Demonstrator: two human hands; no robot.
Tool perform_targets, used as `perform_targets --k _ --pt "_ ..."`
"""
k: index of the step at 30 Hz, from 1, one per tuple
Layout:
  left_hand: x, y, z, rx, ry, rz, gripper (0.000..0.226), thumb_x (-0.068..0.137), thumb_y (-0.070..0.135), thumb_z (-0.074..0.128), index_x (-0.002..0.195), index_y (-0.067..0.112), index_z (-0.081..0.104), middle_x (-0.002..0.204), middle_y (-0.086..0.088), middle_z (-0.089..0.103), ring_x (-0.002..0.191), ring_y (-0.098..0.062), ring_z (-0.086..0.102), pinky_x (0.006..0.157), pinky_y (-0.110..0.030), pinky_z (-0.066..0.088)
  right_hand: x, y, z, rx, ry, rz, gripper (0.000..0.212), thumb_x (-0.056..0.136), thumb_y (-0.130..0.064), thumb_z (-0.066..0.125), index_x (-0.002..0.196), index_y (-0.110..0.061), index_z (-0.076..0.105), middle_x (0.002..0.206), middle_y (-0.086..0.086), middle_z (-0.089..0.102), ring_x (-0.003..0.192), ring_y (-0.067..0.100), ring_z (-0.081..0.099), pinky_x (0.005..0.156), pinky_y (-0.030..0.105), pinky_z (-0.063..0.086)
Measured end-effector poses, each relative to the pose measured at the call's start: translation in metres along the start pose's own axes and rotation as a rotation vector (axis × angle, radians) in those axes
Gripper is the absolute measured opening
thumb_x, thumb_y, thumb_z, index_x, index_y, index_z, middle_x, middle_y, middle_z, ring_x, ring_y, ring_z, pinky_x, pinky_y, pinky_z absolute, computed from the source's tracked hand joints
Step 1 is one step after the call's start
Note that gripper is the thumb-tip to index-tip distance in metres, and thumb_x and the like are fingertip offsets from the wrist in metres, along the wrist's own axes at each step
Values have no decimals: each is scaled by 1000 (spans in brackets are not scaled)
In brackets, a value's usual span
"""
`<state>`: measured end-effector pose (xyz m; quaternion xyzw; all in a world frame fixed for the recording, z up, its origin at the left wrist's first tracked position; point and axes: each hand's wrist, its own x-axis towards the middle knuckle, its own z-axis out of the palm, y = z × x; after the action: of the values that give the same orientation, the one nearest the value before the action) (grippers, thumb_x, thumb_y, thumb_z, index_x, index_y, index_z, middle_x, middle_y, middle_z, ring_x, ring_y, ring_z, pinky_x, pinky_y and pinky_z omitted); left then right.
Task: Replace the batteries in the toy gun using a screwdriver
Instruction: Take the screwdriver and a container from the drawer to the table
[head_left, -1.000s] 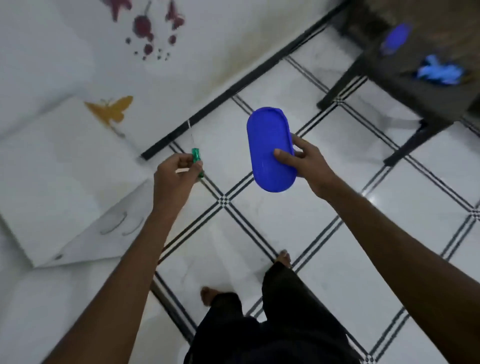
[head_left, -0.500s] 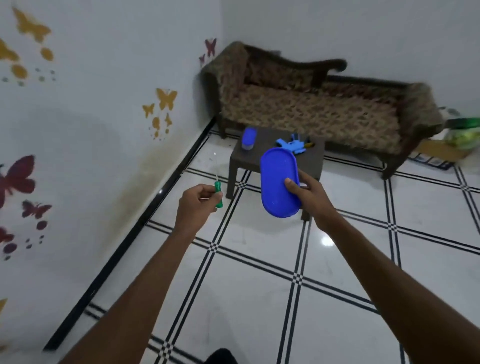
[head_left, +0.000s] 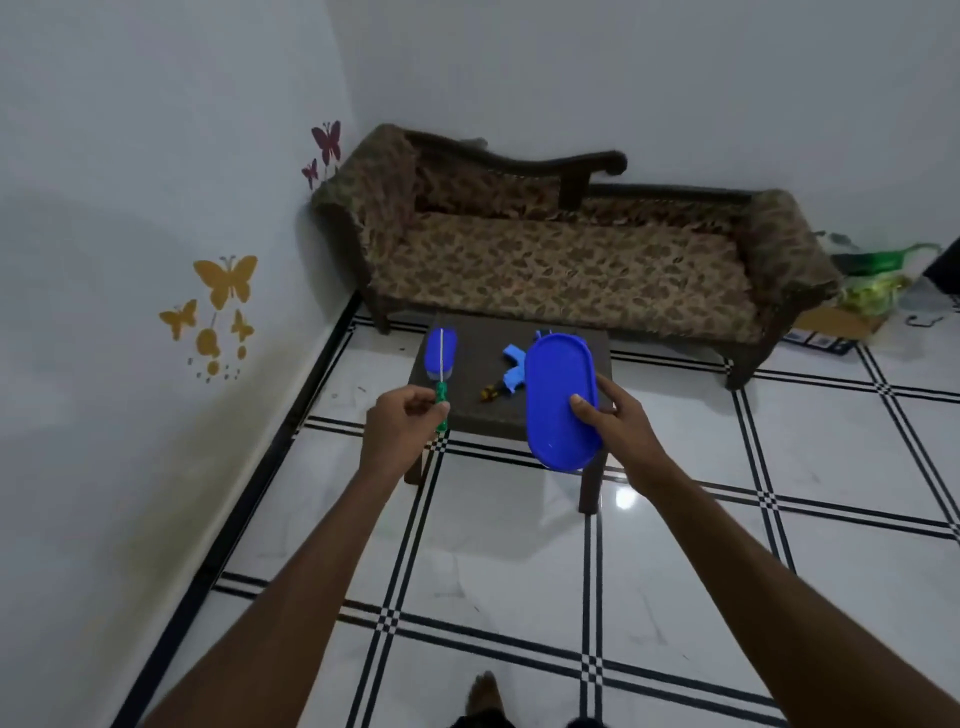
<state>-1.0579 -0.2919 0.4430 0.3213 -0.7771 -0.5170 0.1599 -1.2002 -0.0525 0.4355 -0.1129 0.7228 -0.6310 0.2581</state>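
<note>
Pinched in my left hand (head_left: 402, 431) is the screwdriver (head_left: 441, 385); my right hand (head_left: 613, 423) grips a blue lid (head_left: 558, 400). Nothing is opened yet: the toy gun (head_left: 511, 370) lies on the small table (head_left: 467, 410) ahead, so next I should set the lid down.

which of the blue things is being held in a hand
The flat oval blue lid, gripped by the right hand. The blue container and the blue toy gun both lie on the small table.

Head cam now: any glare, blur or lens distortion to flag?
Head view: one bright glare spot on the floor tile beside the small table; wide-angle bending of wall and floor lines; forearms soft at the bottom edge; blue lid and green screwdriver sharp enough.
</note>
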Motion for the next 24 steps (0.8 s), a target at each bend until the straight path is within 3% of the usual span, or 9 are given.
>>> perform_targets --k 6,8,11,15,19,24 --pt "112 3 34 90 -29 -36 14 80 29 74 91 21 71 83 7 71 75 -15 71 75 -43 60 113 -7 -8 8 59 57 60 92 -28 66 146 -20 41 121 2 65 95 16 70 68 29 60" --pt "149 -3 53 124 -31 -52 13 79 30 75 89 23 70 81 8 70 75 -12 70 76 -40 60 157 -2 -11 -8 69 83 62 92 -31 66 147 -21 40 126 7 63 100 20 68 77 38 61" --pt "201 -12 81 201 -28 -81 19 80 32 74 94 20 71 81 10 69 75 -5 65 72 -26 55 223 10 -16 -27 56 101 61 91 -35 67 145 -23 42 129 8 62 105 24 67 87 50 58" --pt "268 -29 120 264 -27 -204 23 79 32 75 95 17 72 80 8 69 74 -5 64 67 -20 47 311 28 -22 -47 44 182 60 93 -34 64 147 -21 40 133 8 59 107 25 65 88 50 57" --pt "329 -57 163 294 -43 -317 21 78 29 76 94 16 72 79 5 70 76 -12 66 71 -25 52 395 55 -19 -82 44 271 54 97 -25 60 147 -17 41 130 9 59 103 23 63 74 28 58" --pt "409 -109 219 329 -40 -403 10 78 25 74 80 19 67 75 0 69 77 -18 65 77 -34 54 503 104 0 -140 -30 367 52 97 -17 59 146 -15 41 134 14 58 116 33 60 94 45 52"
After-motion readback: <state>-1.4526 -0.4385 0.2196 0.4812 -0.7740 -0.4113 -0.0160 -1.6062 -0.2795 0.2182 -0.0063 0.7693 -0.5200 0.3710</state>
